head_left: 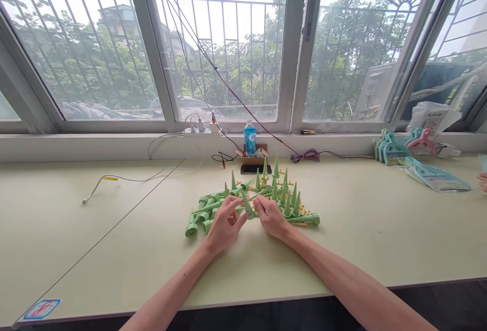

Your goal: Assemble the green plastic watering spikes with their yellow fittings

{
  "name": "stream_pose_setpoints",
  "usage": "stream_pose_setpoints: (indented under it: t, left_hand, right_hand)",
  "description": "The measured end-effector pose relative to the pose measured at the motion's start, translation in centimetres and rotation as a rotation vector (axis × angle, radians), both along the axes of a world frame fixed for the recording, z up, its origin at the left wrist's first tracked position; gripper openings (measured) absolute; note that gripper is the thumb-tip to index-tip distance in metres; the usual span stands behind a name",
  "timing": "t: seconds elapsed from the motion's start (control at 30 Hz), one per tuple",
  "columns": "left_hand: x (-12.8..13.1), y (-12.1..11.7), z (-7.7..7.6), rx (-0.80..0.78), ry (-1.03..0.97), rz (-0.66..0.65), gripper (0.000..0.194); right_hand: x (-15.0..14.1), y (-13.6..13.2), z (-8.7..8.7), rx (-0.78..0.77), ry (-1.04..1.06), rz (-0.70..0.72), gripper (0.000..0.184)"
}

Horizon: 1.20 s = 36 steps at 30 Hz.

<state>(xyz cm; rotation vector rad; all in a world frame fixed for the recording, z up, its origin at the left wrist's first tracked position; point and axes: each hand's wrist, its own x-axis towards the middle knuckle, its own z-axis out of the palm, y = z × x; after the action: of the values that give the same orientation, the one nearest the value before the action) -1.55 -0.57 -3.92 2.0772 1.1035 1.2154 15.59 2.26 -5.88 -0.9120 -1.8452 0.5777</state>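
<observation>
Both my hands meet over a pile of green cone-shaped plastic spikes on a pale green table. My left hand and my right hand pinch one green cone between their fingertips, its tip pointing up and left. Several cones stand upright at the right side of the pile. Others lie flat at the left. Small yellow parts are scattered among them.
A blue-labelled bottle stands in a small cardboard box by the window sill, with a black phone in front. Cables trail along the sill. Teal and pink plastic items lie at the right. Another person's fingers show at the right edge.
</observation>
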Motion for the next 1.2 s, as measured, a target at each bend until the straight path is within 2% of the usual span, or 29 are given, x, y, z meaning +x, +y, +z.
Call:
stream_pose_setpoints:
  t: [0.23,0.4,0.53,0.7,0.8,1.03,1.2]
  left_hand:
    - [-0.1,0.3,-0.4,0.093,0.082,0.06,0.02]
    - [-0.1,0.5,-0.5,0.093,0.047,0.094,0.021]
    - [-0.1,0.6,-0.5,0.005,-0.039,0.13,0.027]
    - [-0.1,0.6,-0.5,-0.119,-0.022,0.104,0.061]
    - [0.1,0.5,-0.2,-0.204,-0.046,0.069,0.071]
    - [-0.1,1.1,-0.2,-0.387,-0.085,-0.08,0.075]
    - [-0.3,1.1,-0.1,-0.392,-0.077,-0.092,0.067]
  right_hand:
    - [0.0,-0.1,0.0,-0.026,0.007,0.018,0.038]
    - [-0.1,-0.1,0.1,-0.016,0.017,0.004,0.038]
    - [-0.1,-0.2,0.3,-0.003,0.049,-0.025,0.037]
    - [0.0,-0.3,0.6,0.014,0.071,-0.057,0.035]
    - [0.1,-0.4,0.6,0.006,0.066,-0.043,0.035]
    - [0.1,-0.7,1.0,-0.003,0.017,0.055,0.032]
    - [0.1,-0.7,1.1,0.001,0.025,0.057,0.032]
